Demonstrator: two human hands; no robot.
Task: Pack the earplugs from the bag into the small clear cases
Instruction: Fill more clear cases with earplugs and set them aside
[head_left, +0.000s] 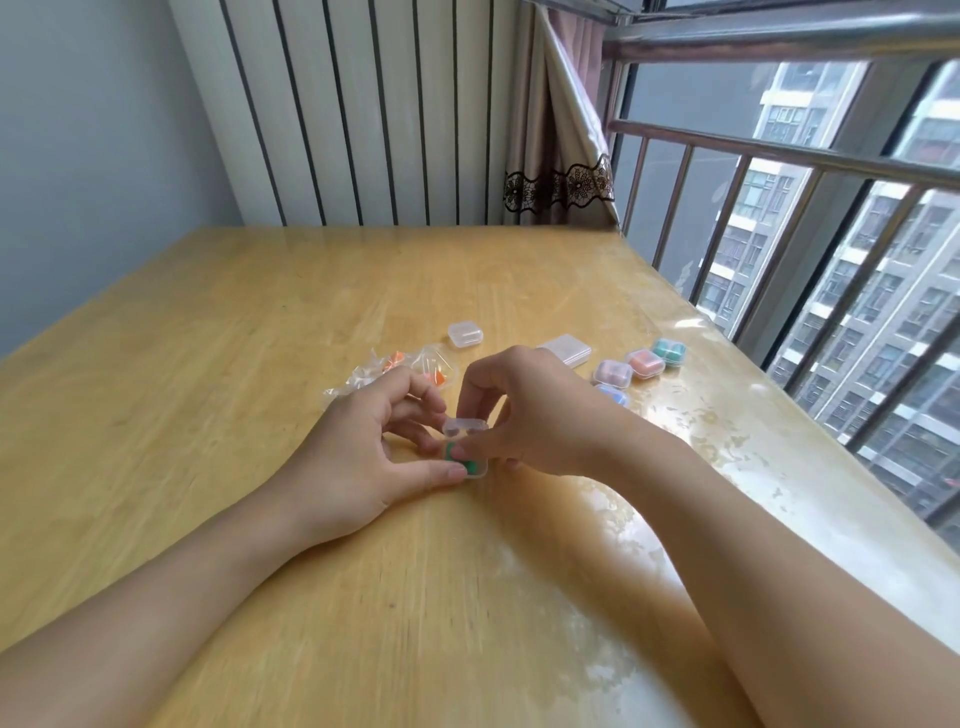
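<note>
Small clear plastic case (470, 457), lid up, sat on the wooden table (260, 338) between both hands, green foam earplugs (464, 460) inside. Left hand (358, 447) pinched the base with thumb and fingertips. Right hand (524, 410) gripped the lid. Crumpled clear bag (395, 371) of orange earplugs lay just behind.

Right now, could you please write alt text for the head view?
Both hands, left hand and right hand, hold a small open clear case with green earplugs on a wooden table; a bag and filled cases lie beyond.
</note>
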